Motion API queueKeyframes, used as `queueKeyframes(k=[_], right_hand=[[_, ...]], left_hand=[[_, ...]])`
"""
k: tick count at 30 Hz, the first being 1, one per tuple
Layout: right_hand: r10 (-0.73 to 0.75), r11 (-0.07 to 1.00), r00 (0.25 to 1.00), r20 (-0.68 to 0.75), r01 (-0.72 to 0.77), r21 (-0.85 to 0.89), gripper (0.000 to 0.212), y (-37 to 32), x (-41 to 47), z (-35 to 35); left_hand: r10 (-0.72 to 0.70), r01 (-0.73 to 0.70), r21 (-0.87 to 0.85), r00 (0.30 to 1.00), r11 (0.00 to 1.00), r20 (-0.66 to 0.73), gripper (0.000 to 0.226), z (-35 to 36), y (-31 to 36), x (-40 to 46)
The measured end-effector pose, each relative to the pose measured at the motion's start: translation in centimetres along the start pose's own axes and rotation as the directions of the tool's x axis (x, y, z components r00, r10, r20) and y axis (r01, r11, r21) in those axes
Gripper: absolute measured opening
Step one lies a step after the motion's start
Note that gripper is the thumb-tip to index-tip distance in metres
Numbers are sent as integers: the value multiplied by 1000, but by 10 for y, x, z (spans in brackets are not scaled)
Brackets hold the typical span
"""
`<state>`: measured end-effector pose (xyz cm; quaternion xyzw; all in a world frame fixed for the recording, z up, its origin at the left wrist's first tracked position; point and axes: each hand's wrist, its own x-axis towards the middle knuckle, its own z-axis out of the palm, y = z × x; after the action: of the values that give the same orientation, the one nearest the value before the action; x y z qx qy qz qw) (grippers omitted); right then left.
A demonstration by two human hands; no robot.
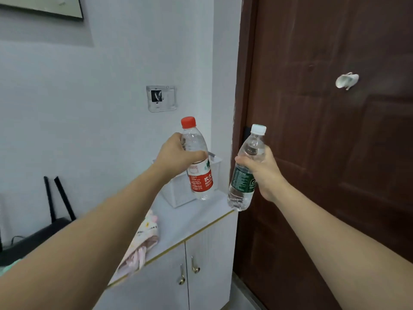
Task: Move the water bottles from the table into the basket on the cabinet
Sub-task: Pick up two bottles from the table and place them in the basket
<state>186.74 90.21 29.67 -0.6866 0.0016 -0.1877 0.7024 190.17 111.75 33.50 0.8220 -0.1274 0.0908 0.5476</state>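
Both hands are raised over the cabinet, each wrapped around a bottle. The left hand grips the red-capped bottle around its upper body, holding it nearly upright in front of the white basket, which stands on the cabinet top against the wall. The right hand grips the white-capped bottle with the green label, tilted, just right of the basket and in front of the brown door. A patterned cloth lies on the cabinet, nearer than the basket.
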Motion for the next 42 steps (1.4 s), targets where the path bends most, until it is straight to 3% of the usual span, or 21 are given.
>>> queueKeyframes(k=[4,14,20,30,42], right_hand=[[18,999,1000,-21,-17,42,57,19,80,29],[9,995,995,95,-18,95,59,81,269,95],[75,997,979,189,-68,-41,57,143,354,122],[179,934,954,241,-88,-345,46,242,417,149],[202,887,916,347,-22,-461,30,271,425,154]], left_hand=[[-15,14,-27,999,1000,-44,46,-5,-25,75],[-71,84,84,987,993,-147,51,10,-97,227],[-154,172,103,974,980,-163,53,31,-152,294],[-302,308,114,951,944,-69,50,80,-256,357],[-331,333,163,943,929,-40,52,98,-308,363]])
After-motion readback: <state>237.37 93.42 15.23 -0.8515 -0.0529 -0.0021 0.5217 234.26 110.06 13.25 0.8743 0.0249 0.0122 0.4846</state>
